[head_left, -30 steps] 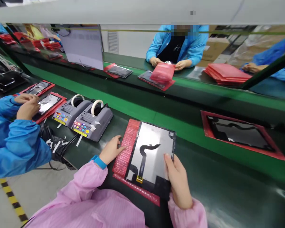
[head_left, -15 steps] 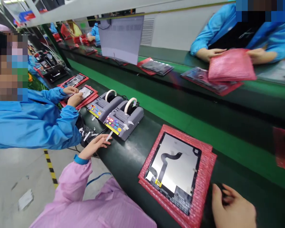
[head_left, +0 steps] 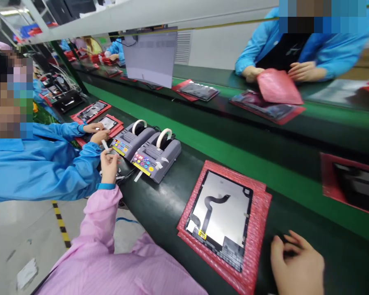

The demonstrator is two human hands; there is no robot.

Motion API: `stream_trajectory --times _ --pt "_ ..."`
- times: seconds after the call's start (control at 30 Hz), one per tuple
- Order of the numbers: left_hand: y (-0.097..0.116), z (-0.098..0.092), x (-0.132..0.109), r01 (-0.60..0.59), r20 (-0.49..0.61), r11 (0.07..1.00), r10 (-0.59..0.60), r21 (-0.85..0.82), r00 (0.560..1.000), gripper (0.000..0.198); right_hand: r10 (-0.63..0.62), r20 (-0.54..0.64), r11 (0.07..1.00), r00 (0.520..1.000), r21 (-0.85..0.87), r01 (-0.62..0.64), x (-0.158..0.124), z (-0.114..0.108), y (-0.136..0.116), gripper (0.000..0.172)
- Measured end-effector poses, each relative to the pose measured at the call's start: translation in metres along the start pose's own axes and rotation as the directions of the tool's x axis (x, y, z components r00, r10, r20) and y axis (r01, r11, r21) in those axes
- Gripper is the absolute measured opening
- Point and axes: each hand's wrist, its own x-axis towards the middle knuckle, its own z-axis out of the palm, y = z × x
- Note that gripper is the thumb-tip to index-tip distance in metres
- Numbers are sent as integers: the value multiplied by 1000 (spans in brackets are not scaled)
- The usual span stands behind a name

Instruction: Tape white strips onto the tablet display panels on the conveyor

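A display panel (head_left: 221, 213), silver back up with a black flex cable, lies on a red bubble-wrap bag (head_left: 258, 229) on the dark green belt in front of me. My left hand (head_left: 109, 164) is raised beside the nearer tape dispenser (head_left: 156, 157) and pinches a white strip of tape (head_left: 105, 144). My right hand (head_left: 297, 266) rests on the belt just right of the red bag, fingers loosely spread, holding nothing.
A second tape dispenser (head_left: 130, 139) stands behind the first. A person in a blue sleeve (head_left: 49, 164) works on panels at my left. Across the green strip, another person's hands hold a red bag (head_left: 276, 87). Another panel on red wrap (head_left: 353, 184) lies at right.
My left hand left the red bag, reached to the dispenser and has lifted a strip of tape. My right hand let go of the panel and now rests beside the bag.
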Motion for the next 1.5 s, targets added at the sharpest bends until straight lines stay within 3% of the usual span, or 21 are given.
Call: stream_trajectory --times 0.07,0.13,0.17,0.2,0.23,0.27,0.3,0.33,0.37,0.4,0.43,0.5,0.57,0.63,0.7,0.8,1.0,1.27,1.5 --pt "20 3 -17 -191 -77 982 191 11 979 40 114 -55 981 992 165 -104 -9 -4 -9 51" --pt "42 8 -47 -368 -56 928 365 -64 929 33 170 -98 944 981 302 -134 -22 -7 -22 58" --pt "53 12 -66 -418 33 898 426 -139 904 29 150 -109 934 983 342 -104 -29 -7 -31 56" --pt "64 18 -86 -439 191 878 472 -193 861 24 101 -97 925 990 376 -58 -36 -7 -41 51" --pt "72 27 -107 -437 419 871 491 -225 764 19 26 -51 911 998 412 -3 -42 -5 -52 46" --pt "79 37 -127 -438 650 860 493 -263 578 16 -69 24 893 997 447 51 -48 -2 -63 42" --pt "84 49 -146 -415 813 855 466 -312 349 16 -174 121 873 977 477 96 -52 1 -75 40" --pt "86 62 -163 -377 891 867 416 -327 183 18 -271 224 857 936 500 128 -55 4 -85 38" --pt "87 74 -177 -354 918 875 384 -329 95 21 -347 314 845 884 514 149 -56 8 -95 34" --pt "86 84 -188 -336 932 883 362 -329 39 23 -396 377 838 837 521 162 -55 10 -102 28" --pt "83 92 -197 -320 938 890 346 -324 12 25 -418 409 837 811 520 169 -53 12 -108 21" --pt "76 100 -205 -311 949 906 313 -286 39 28 -387 376 847 842 505 163 -42 14 -111 17" --pt "68 103 -205 -337 953 916 274 -219 125 35 -289 259 870 922 473 140 -27 15 -107 24" --pt "58 102 -202 -406 940 901 260 -154 221 43 -216 180 900 960 418 124 -12 18 -100 29" --pt "48 103 -198 -499 919 860 276 -104 283 47 -216 214 930 953 342 134 -2 27 -96 32" --pt "33 106 -198 -601 897 798 289 -32 335 47 -216 333 971 918 172 167 1 45 -99 29" --pt "20 109 -203 -664 896 748 291 5 336 40 -152 364 975 919 -99 201 1 66 -115 21" --pt "21 110 -201 -718 903 696 323 -24 283 35 -234 324 949 917 -128 287 9 73 -124 21" --pt "21 111 -201 -742 917 669 319 -40 238 35 -260 312 943 914 -121 310 14 78 -116 23"
